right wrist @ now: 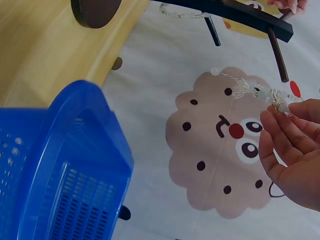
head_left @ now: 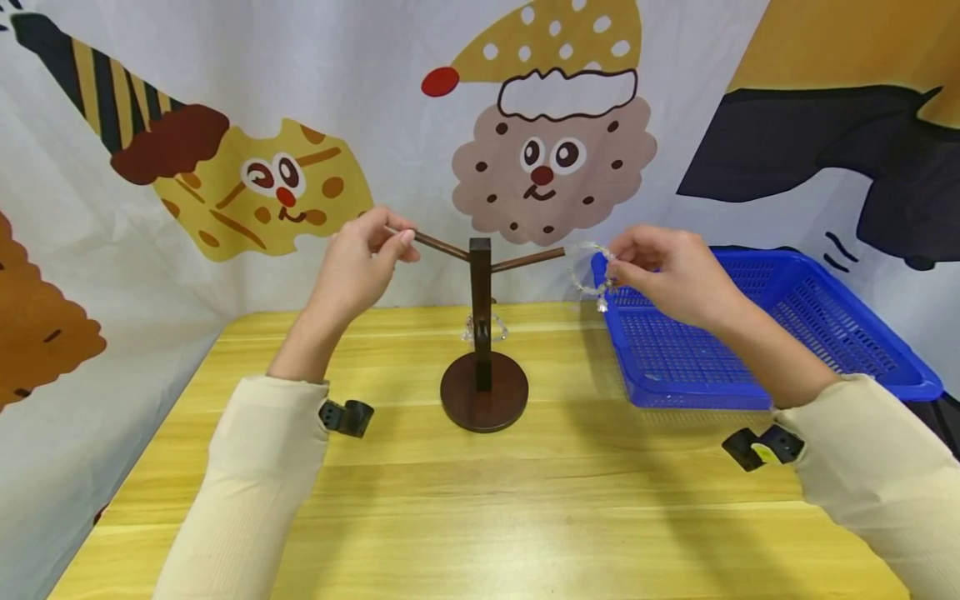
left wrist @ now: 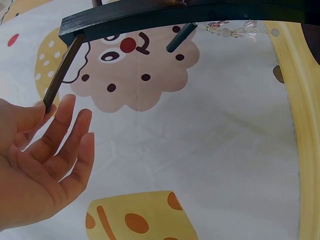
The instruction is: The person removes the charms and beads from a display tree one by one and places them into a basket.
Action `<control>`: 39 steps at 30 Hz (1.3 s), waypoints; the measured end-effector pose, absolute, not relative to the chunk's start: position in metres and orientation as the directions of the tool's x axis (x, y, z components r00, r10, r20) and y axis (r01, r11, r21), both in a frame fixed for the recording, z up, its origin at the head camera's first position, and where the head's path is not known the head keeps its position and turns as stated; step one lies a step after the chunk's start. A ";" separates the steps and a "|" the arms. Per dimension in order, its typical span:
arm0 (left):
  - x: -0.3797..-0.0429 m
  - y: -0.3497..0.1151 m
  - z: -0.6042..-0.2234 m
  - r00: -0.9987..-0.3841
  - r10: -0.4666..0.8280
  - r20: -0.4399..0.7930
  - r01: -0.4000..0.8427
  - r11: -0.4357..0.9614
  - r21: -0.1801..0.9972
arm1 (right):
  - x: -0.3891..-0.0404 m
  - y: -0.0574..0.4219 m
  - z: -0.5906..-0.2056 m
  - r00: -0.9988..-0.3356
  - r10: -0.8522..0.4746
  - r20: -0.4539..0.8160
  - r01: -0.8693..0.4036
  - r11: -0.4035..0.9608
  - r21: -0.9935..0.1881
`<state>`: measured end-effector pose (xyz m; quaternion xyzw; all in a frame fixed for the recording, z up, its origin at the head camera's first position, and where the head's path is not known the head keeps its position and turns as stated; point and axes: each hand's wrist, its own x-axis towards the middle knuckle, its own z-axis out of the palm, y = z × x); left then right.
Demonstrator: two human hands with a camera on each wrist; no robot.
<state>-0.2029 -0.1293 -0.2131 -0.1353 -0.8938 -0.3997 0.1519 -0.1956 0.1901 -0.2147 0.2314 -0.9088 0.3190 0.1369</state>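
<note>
My left hand [head_left: 363, 258] pinches one peg [head_left: 444, 245], my right hand [head_left: 667, 268] the bracelet [right wrist: 259, 93] near the other peg [head_left: 528, 260], and I should square the loop, hard to trace from here, to that peg.

white cloth backdrop [head_left: 408, 167], cartoon prints [head_left: 577, 179] | yellow wood-grain table [head_left: 420, 517] | pale sheen on top

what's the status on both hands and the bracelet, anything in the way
Left hand pinching left peg of dark stand. Right hand holding beaded bracelet near tip of right peg, not yet hung. Nothing visible blocking that peg.
</note>
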 end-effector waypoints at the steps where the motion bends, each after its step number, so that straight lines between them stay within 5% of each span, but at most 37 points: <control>1: -0.203 -0.129 -0.213 -0.917 0.123 0.379 0.364 0.643 0.673 | -0.195 0.192 -0.215 -0.857 -0.330 0.396 -0.505 0.695 -0.512; 26: -0.201 -0.129 -0.213 -0.914 0.134 0.384 0.377 0.630 0.679 | -0.177 0.267 -0.230 -0.948 -0.191 0.256 -0.299 0.815 -0.497; 39: -0.202 -0.130 -0.215 -0.907 0.135 0.398 0.393 0.608 0.690 | -0.166 0.315 -0.268 -0.936 -0.264 0.231 -0.345 0.814 -0.468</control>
